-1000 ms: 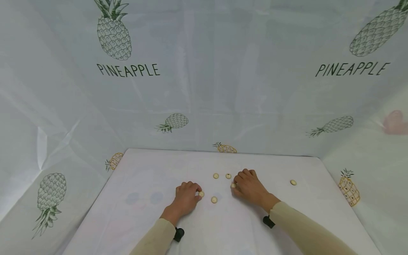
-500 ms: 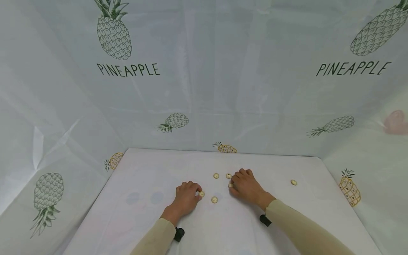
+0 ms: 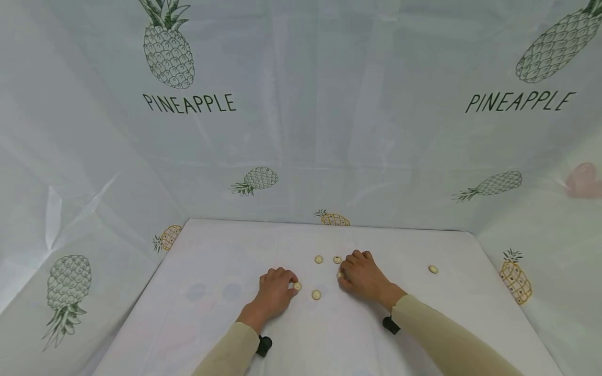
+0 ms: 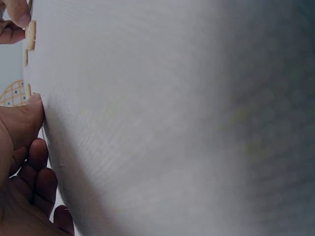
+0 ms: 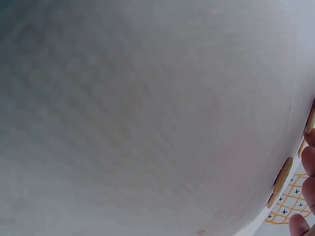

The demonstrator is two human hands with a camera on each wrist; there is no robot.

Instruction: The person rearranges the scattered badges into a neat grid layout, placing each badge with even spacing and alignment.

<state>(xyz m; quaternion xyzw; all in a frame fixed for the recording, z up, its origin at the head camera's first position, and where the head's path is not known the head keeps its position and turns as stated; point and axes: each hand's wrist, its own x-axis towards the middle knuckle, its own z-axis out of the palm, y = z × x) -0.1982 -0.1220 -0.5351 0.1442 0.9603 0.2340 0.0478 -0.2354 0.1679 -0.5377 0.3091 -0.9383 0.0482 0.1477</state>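
In the head view my left hand (image 3: 274,291) pinches a round, pale wooden button (image 3: 297,286) at its edge, between thumb and forefinger. To its right, my right hand (image 3: 364,277) holds another such button (image 3: 339,274), partly covered by the fingertips. Between the hands a third button (image 3: 316,295) lies flat on the white tabletop. Two more buttons lie just behind, one at the centre (image 3: 319,259) and one (image 3: 337,259) close by the right hand's knuckles. The left wrist view has the left thumb (image 4: 29,115) low against the cloth.
A lone button (image 3: 433,269) lies off to the right of the table. White cloth printed with pineapples rises at the back and both sides. A dark wrist camera (image 3: 264,345) sits below the left wrist, another (image 3: 391,325) below the right.
My right hand has shifted slightly left with its button, which now stands a little closer to the middle. The left hand and the other buttons keep their places.
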